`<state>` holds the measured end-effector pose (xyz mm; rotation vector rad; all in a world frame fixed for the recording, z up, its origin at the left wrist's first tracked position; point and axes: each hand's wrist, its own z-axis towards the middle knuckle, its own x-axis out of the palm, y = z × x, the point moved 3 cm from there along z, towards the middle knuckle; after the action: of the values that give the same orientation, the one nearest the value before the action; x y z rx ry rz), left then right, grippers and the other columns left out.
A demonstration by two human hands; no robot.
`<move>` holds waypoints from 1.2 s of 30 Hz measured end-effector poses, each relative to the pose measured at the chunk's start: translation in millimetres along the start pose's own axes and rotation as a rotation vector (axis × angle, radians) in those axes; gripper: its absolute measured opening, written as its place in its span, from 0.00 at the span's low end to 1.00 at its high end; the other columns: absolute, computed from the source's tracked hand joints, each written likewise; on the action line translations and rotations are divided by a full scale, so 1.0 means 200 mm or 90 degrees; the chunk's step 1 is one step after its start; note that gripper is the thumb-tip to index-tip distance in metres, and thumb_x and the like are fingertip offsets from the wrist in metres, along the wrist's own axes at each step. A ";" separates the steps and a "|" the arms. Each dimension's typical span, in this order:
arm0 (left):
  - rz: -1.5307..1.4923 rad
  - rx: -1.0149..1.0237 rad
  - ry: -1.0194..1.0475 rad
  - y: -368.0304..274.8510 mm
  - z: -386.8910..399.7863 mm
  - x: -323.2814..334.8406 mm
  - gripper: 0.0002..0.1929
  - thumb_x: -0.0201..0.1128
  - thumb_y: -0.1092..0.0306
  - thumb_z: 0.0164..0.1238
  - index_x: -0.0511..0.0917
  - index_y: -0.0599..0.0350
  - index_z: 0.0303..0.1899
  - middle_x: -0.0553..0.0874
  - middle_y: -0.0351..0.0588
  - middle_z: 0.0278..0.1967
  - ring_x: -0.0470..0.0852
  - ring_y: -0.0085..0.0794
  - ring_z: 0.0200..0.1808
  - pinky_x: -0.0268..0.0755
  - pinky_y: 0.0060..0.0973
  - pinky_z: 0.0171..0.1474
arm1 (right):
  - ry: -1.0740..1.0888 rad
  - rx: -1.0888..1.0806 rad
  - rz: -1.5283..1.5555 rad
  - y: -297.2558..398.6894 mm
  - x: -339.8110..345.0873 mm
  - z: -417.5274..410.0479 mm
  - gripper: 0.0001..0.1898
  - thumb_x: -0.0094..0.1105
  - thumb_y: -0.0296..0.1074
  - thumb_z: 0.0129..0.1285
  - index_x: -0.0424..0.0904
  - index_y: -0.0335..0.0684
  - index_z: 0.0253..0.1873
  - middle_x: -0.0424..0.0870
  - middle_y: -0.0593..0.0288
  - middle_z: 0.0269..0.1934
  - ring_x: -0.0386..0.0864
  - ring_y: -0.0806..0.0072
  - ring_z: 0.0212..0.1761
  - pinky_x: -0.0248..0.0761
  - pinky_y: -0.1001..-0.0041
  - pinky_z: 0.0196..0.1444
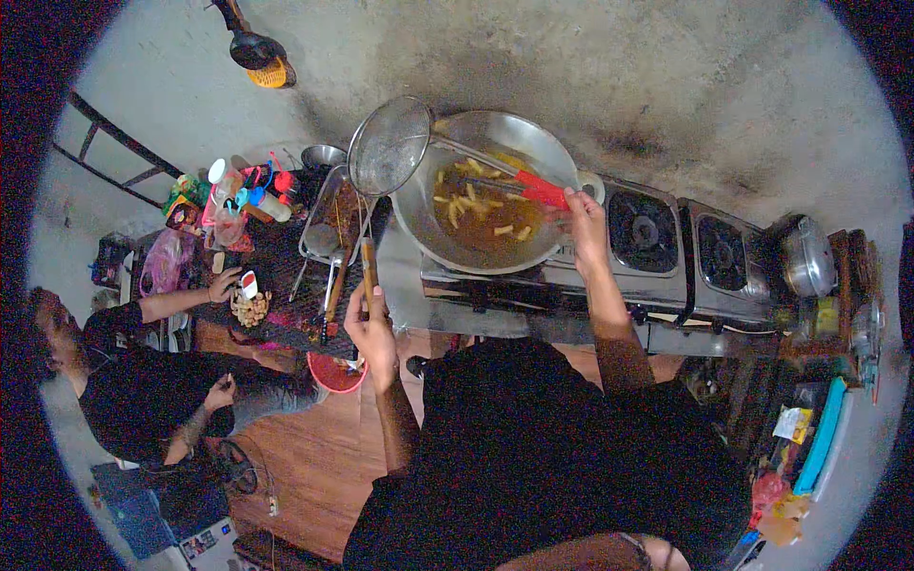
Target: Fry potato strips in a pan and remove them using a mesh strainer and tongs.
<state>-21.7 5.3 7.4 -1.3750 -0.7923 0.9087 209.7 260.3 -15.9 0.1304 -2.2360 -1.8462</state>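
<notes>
My left hand [373, 325] grips the wooden handle of a round wire-mesh strainer [390, 146], raised beside the left rim of a large metal wok [418, 239]. My right hand [589, 221] holds what look like metal tongs with red grips [540, 190]. Their two arms point left over the wok, and the upper one reaches close to the strainer's rim. Several pale yellow strips of food [460, 210] lie in brownish oil [493, 235] in the wok. I see no food in the strainer's mesh.
Right of the wok is a gas stove with bare burners [645, 223] and a lidded metal pot [807, 255]. On the left, a metal tray [310, 243] holds utensils. A seated person [150, 392] reaches towards a pile of small food pieces [250, 310]. A red basin [335, 375] sits lower down.
</notes>
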 end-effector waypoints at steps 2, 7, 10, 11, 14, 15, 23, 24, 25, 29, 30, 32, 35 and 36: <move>-0.009 -0.001 -0.005 0.02 0.01 0.00 0.11 0.60 0.68 0.66 0.79 0.62 0.46 0.70 0.29 0.20 0.60 0.11 0.20 0.47 0.14 0.21 | -0.012 -0.037 0.042 0.03 0.00 -0.02 0.15 0.51 0.47 0.67 0.76 0.40 0.40 0.84 0.60 0.32 0.80 0.79 0.29 0.67 0.79 0.29; 0.000 0.004 -0.017 0.01 -0.01 0.00 0.11 0.60 0.68 0.66 0.79 0.62 0.46 0.71 0.30 0.22 0.62 0.11 0.22 0.48 0.13 0.23 | -0.049 -0.059 0.041 0.10 -0.11 -0.07 0.14 0.51 0.45 0.67 0.76 0.39 0.38 0.83 0.61 0.31 0.79 0.80 0.28 0.68 0.80 0.27; -0.030 -0.030 0.001 0.02 -0.01 -0.01 0.11 0.60 0.68 0.65 0.79 0.62 0.46 0.70 0.29 0.19 0.60 0.11 0.18 0.48 0.14 0.20 | -0.088 -0.103 0.020 0.17 -0.19 -0.15 0.15 0.51 0.45 0.67 0.76 0.38 0.37 0.83 0.62 0.30 0.78 0.82 0.25 0.67 0.81 0.27; -0.007 -0.015 0.006 0.03 0.01 0.00 0.11 0.60 0.68 0.65 0.78 0.62 0.46 0.69 0.29 0.19 0.60 0.11 0.18 0.48 0.14 0.20 | -0.096 -0.115 -0.015 0.19 -0.23 -0.18 0.14 0.51 0.44 0.67 0.76 0.38 0.38 0.83 0.61 0.30 0.79 0.81 0.27 0.68 0.81 0.27; 0.023 -0.030 0.008 0.03 0.00 0.02 0.11 0.60 0.68 0.65 0.78 0.61 0.47 0.68 0.28 0.18 0.60 0.11 0.17 0.48 0.14 0.19 | -0.119 -0.133 -0.045 0.24 -0.32 -0.26 0.14 0.51 0.44 0.67 0.75 0.39 0.36 0.83 0.61 0.30 0.78 0.81 0.27 0.67 0.81 0.28; 0.019 -0.017 0.012 0.03 0.00 0.01 0.11 0.60 0.68 0.65 0.78 0.61 0.47 0.68 0.28 0.18 0.60 0.11 0.17 0.48 0.14 0.19 | -0.132 -0.143 -0.037 0.25 -0.34 -0.28 0.15 0.51 0.45 0.67 0.75 0.39 0.33 0.83 0.62 0.29 0.77 0.82 0.25 0.66 0.81 0.28; -0.007 -0.029 0.039 0.07 0.01 0.02 0.12 0.60 0.68 0.66 0.77 0.61 0.48 0.67 0.28 0.17 0.58 0.10 0.16 0.45 0.14 0.19 | -0.194 -0.178 -0.042 0.30 -0.50 -0.40 0.14 0.51 0.42 0.67 0.70 0.40 0.30 0.83 0.56 0.28 0.79 0.78 0.25 0.67 0.80 0.28; -0.006 -0.031 0.041 0.06 0.01 0.02 0.12 0.60 0.68 0.66 0.77 0.61 0.48 0.67 0.28 0.17 0.58 0.10 0.16 0.45 0.14 0.19 | -0.196 -0.176 -0.043 0.30 -0.51 -0.41 0.14 0.51 0.42 0.67 0.70 0.40 0.30 0.83 0.56 0.28 0.79 0.78 0.25 0.67 0.80 0.28; -0.007 -0.043 0.048 0.05 0.01 0.02 0.12 0.60 0.68 0.66 0.77 0.61 0.48 0.67 0.28 0.17 0.58 0.10 0.16 0.45 0.14 0.19 | -0.209 -0.174 -0.069 0.31 -0.52 -0.42 0.14 0.51 0.42 0.67 0.70 0.40 0.30 0.83 0.57 0.27 0.79 0.78 0.24 0.67 0.80 0.28; -0.002 -0.047 0.056 0.04 0.00 0.03 0.12 0.60 0.68 0.66 0.77 0.60 0.48 0.67 0.28 0.17 0.58 0.10 0.16 0.44 0.14 0.18 | -0.212 -0.177 -0.121 0.29 -0.53 -0.43 0.15 0.51 0.42 0.67 0.69 0.40 0.29 0.82 0.58 0.26 0.78 0.79 0.23 0.66 0.80 0.26; -0.003 -0.046 0.060 0.05 0.00 0.03 0.12 0.60 0.68 0.66 0.77 0.60 0.48 0.67 0.28 0.17 0.58 0.10 0.16 0.44 0.14 0.18 | -0.216 -0.179 -0.120 0.28 -0.53 -0.42 0.15 0.51 0.42 0.67 0.69 0.40 0.29 0.82 0.58 0.26 0.78 0.79 0.23 0.66 0.80 0.26; -0.014 -0.058 0.063 0.06 0.00 0.02 0.12 0.60 0.68 0.66 0.77 0.60 0.48 0.67 0.28 0.17 0.58 0.10 0.16 0.45 0.14 0.18 | -0.203 -0.185 -0.165 0.25 -0.51 -0.41 0.15 0.52 0.42 0.67 0.69 0.40 0.28 0.82 0.59 0.25 0.77 0.80 0.22 0.66 0.80 0.25; -0.002 -0.037 0.084 0.04 0.01 0.00 0.12 0.60 0.68 0.65 0.78 0.59 0.48 0.68 0.28 0.18 0.58 0.10 0.16 0.45 0.14 0.19 | -0.206 -0.199 -0.249 0.24 -0.47 -0.42 0.17 0.52 0.39 0.67 0.69 0.39 0.25 0.74 0.68 0.20 0.71 0.85 0.21 0.61 0.81 0.22; -0.002 -0.035 0.081 0.04 0.01 0.00 0.12 0.60 0.68 0.65 0.78 0.59 0.48 0.68 0.28 0.18 0.58 0.10 0.16 0.45 0.14 0.19 | -0.196 -0.228 -0.311 0.23 -0.45 -0.42 0.17 0.52 0.38 0.67 0.69 0.38 0.24 0.73 0.69 0.19 0.69 0.86 0.21 0.60 0.81 0.22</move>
<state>-24.5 6.1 0.0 -1.4652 -0.7261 0.7937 321.5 208.6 32.1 0.3785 -2.1444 -2.6585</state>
